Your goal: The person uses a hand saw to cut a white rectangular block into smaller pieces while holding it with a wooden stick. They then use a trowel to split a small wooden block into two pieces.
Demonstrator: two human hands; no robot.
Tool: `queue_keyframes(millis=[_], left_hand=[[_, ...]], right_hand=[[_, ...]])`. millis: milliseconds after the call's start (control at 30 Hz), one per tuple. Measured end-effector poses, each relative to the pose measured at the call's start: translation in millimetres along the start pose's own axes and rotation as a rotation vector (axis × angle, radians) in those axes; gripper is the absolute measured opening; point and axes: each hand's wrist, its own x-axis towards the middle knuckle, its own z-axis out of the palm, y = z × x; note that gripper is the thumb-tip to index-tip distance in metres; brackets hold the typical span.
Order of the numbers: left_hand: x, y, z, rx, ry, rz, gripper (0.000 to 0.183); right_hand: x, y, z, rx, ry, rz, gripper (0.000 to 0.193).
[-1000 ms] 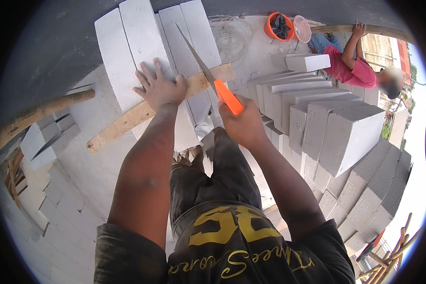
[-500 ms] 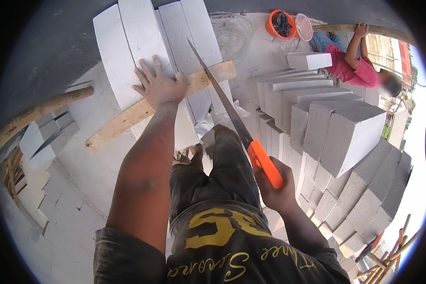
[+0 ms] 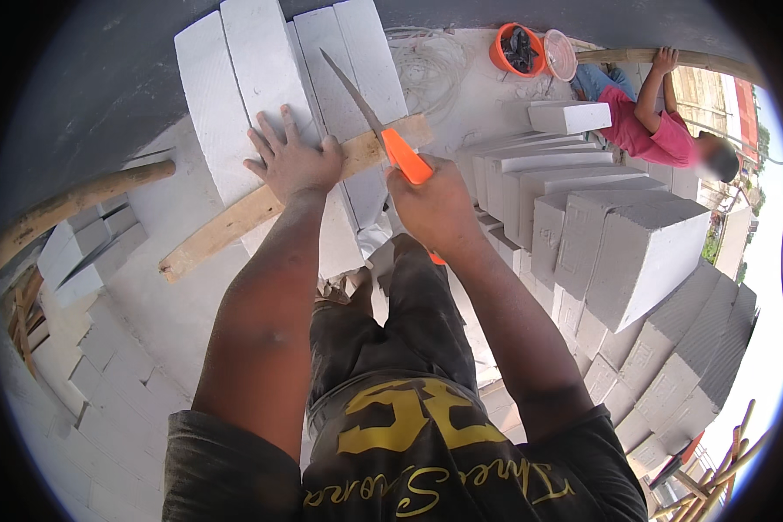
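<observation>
My left hand [image 3: 297, 163] lies with fingers spread on a white lightweight concrete block [image 3: 259, 65], its palm over a wooden plank [image 3: 222, 233] laid slantwise across several such blocks. In my right hand [image 3: 439, 204] is the orange handle of a hand saw [image 3: 405, 158]. The saw's blade points up and left, over the plank and along another white block [image 3: 322, 65] to the right of my left hand. From this view I cannot tell how deep the blade sits in the block, if at all.
Stacked white blocks [image 3: 639, 248] rise on the right, more [image 3: 135, 383] at lower left. A round wooden pole [image 3: 83, 213] stands left. At the back are an orange bucket [image 3: 498, 54] with dark contents and a person in a pink shirt [image 3: 639, 130] with raised hands.
My right hand has pushed the saw forward and up to the left, from beside my leg to the plank's right part. My left hand stays in place.
</observation>
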Motion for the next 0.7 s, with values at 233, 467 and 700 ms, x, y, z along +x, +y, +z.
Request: queue_keyframes(millis=[233, 467, 700], left_hand=[[-0.6, 7.1, -8.4, 0.080, -0.025, -0.039, 0.090], [0.0, -10.9, -3.5, 0.032, 0.003, -0.034, 0.089], [-2.9, 0.0, 2.0, 0.030, -0.016, -0.025, 0.088]], right_hand=[[-14.6, -5.8, -25.7, 0.090, -0.090, 0.080, 0.022], [-22.8, -4.0, -18.7, 0.084, -0.105, 0.099, 0.020], [28.0, -1.0, 9.0, -0.040, -0.045, 0.024, 0.023]])
